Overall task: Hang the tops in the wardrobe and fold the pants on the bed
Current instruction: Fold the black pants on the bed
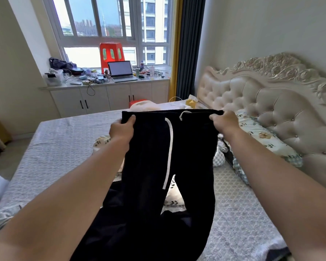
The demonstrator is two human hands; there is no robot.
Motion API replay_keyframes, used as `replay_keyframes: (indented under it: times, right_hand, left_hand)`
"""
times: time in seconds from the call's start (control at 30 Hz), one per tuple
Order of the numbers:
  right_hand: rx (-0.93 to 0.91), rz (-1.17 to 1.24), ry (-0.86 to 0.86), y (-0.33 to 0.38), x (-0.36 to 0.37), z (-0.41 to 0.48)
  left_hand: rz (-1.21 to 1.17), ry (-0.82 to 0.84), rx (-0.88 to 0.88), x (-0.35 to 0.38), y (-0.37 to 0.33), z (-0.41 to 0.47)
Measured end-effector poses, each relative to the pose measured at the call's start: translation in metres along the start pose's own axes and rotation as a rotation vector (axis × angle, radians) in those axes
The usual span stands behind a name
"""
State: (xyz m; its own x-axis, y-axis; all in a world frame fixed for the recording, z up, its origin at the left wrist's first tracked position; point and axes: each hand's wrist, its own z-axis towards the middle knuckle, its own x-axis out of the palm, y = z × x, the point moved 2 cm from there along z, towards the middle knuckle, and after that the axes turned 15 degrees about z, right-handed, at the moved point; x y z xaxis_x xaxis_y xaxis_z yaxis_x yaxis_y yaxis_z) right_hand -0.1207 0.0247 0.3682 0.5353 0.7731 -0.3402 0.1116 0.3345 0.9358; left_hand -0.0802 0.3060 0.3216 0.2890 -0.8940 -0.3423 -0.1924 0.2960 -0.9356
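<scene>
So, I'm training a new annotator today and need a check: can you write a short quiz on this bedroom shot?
1. True or false: the left hand and right hand both grip the black pants by the waistband.
2. What stands behind the laptop on the window counter? A. a red stool B. a lamp C. a fan
3. Fill in: the white ____ hangs down the pants' front.
Key: 1 true; 2 A; 3 drawstring.
</scene>
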Motion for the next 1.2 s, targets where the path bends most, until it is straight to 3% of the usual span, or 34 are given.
replay_keyframes:
  times: [0.13,0.27,0.37,0.47,0.6,0.77,1.0,1.1,1.2]
  right_hand:
    - [0.120,0.321,0.290,0.015,0.028,-0.020]
    - [0.180,0.458,0.501,0.032,0.057,-0.039]
    - [0.146,0.480,0.490,0.040,0.065,-0.043]
    - [0.138,0.531,0.524,0.047,0.072,-0.052]
    - [-0.057,0.293,0.682,0.045,0.063,-0.048]
    - [-0.473,-0.180,0.566,0.027,0.037,-0.025]
    - [-0.304,-0.630,0.764,-0.003,0.055,-0.034]
    - [-0.439,-1.039,0.740,-0.002,0.056,-0.040]
    - [-0.589,-1.174,0.689,0.010,0.051,-0.043]
  left_hand:
    - [-0.215,0.216,0.008,0.025,-0.015,-0.017]
    - [-0.292,0.399,0.158,0.050,-0.024,-0.044]
    - [0.009,0.418,0.416,0.053,-0.026,-0.049]
    - [0.353,0.255,0.561,0.051,-0.029,-0.054]
    - [0.336,0.087,0.535,0.038,-0.025,-0.047]
    - [0.150,0.352,0.402,0.014,0.010,-0.031]
    - [-0.047,0.577,0.348,0.001,0.019,-0.035]
    - [-0.033,0.577,0.351,-0.005,0.017,-0.037]
    - [0.014,0.541,0.364,-0.010,0.013,-0.040]
